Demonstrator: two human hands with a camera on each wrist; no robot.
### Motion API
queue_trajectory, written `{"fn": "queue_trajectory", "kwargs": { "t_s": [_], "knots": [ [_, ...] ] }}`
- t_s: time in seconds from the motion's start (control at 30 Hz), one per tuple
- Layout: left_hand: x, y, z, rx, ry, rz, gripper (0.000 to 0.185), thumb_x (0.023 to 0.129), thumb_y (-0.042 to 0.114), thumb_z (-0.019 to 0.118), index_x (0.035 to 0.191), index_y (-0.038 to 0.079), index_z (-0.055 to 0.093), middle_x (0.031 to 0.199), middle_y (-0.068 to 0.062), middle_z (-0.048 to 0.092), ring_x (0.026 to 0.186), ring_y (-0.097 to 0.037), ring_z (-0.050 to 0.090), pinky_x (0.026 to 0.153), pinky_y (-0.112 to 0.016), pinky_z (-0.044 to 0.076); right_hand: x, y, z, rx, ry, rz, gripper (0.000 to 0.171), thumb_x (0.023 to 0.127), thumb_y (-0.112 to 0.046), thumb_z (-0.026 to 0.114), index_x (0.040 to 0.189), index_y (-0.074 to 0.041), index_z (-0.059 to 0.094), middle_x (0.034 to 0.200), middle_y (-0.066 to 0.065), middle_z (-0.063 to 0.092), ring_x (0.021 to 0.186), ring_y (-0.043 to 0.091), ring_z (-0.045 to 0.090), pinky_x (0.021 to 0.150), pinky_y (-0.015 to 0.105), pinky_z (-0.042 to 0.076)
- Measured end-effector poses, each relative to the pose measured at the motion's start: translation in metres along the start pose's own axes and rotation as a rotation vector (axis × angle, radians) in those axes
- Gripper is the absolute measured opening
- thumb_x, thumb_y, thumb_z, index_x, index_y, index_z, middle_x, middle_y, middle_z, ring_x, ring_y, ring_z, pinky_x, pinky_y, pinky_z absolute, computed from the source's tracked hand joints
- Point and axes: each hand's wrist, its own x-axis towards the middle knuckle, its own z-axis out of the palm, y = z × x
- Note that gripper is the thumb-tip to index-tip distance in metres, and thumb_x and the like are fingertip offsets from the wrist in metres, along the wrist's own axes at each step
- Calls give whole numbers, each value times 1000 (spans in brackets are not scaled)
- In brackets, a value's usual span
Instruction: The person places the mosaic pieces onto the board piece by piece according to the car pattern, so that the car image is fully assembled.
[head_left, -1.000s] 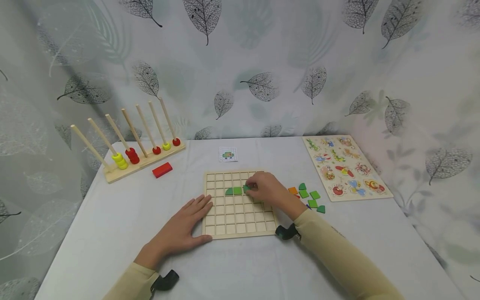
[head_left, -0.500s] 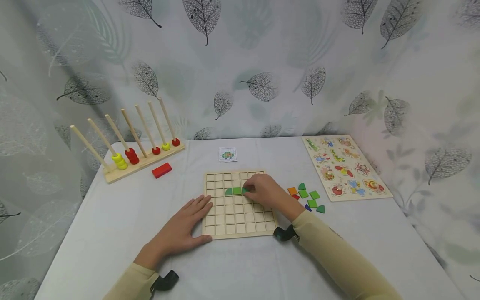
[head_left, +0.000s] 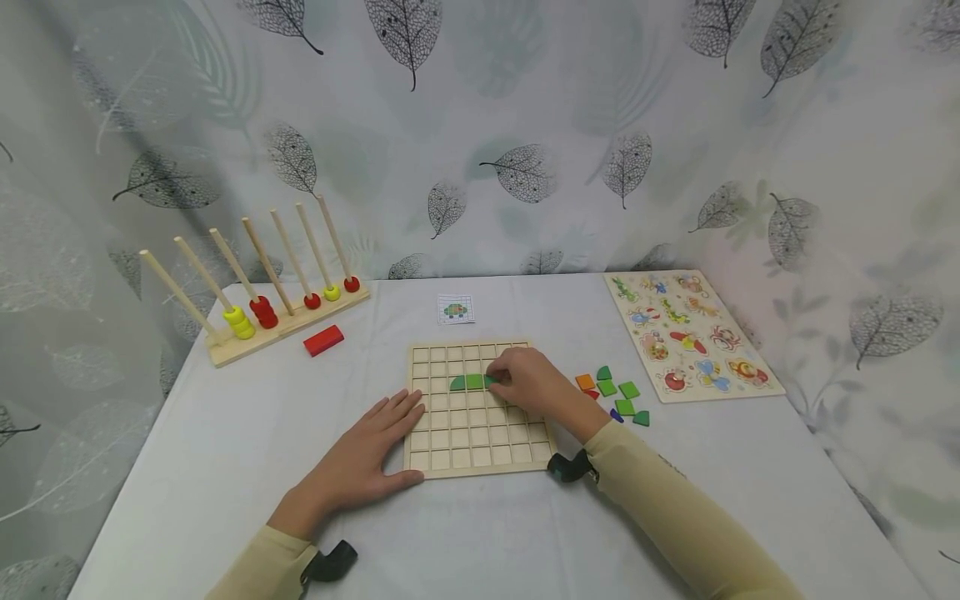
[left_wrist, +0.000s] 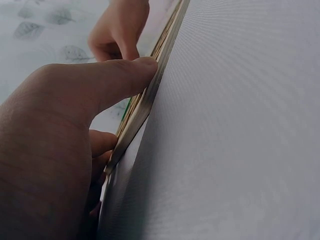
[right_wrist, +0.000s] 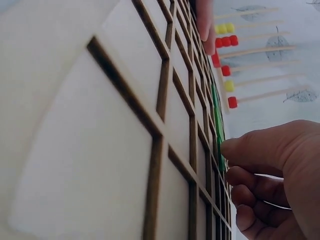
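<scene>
While lying flat on the smooth white table [head_left: 225, 467], with fingers spread and relaxed, the left hand [head_left: 360, 458] is pressing its fingertips and thumb against the left edge of the wooden grid board [head_left: 472, 442]; pale, square, thin-walled, divided into many small square cells; sitting at the middle of the table. Curling over the board's third row, the right hand [head_left: 532, 385] is pinching a green tile [head_left: 490, 380] against the grid with thumb and fingertips; touching, in the same row, two more flat green tiles, one quarter-round [head_left: 457, 383], one square [head_left: 474, 382]. Lying loose just right of the board, a small scatter of flat tiles [head_left: 618, 398]: about five green, one orange, one red sliver and one blue partly hidden. Standing at the far left, a wooden peg rack [head_left: 277, 329] carrying seven slanted dowels with glossy red and yellow rings; resting near it, one red block [head_left: 325, 340]. Lying beyond the board, one small printed pattern card [head_left: 456, 308]; at the far right, one wooden animal puzzle [head_left: 693, 337] with painted pieces.
</scene>
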Motion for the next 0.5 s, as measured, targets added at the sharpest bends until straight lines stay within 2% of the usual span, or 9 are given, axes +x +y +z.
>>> {"fn": "queue_trajectory", "kwargs": {
  "t_s": [0.17, 0.5],
  "knots": [
    [0, 1, 1, 5, -3, -2, 95, 96, 63, 71, 167, 7, 42, 177, -5, 30, 164, -27, 22, 132, -48, 21, -5, 7, -8, 15, 31, 10, 23, 97, -18, 84, 118, -8, 82, 104, -2, 74, 96, 15, 67, 85, 35, 59],
    [1, 1, 1, 2, -3, -8, 96, 96, 63, 72, 168, 7, 41, 177, -5, 29, 164, -27, 22, 132, -48, 20, -25, 27, -44, 33, 110, 4, 26, 97, -15, 83, 121, -4, 80, 109, 4, 75, 96, 21, 66, 84, 40, 59]
  ]
}}
